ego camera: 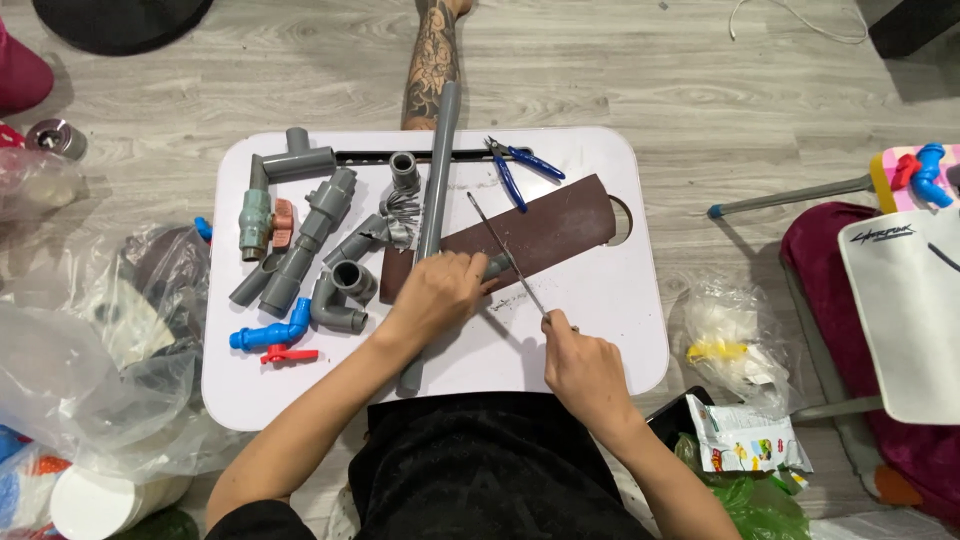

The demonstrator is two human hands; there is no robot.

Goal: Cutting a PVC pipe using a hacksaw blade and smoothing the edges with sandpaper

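Fingers [455,270] of the left hand [435,295] clamp a short grey fitting [497,265] on the white counter [600,300]; the right hand [585,370] grips a thin saw blade [505,255] running diagonally up-left across it. Sawing looks underway, needing steady strokes. Long grey pipe [437,180] lies alongside, pliers [520,165] beyond.

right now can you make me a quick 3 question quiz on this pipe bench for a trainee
1. True or false: the left hand presses on the long grey pipe.
2. What does the right hand hold? A) blue-handled pliers B) a thin saw blade C) a red valve handle
3. Fill in: the brown sheet lies on the white ____.

Key
1. True.
2. B, the thin saw blade; the blue-handled pliers lie untouched further up.
3. Table.
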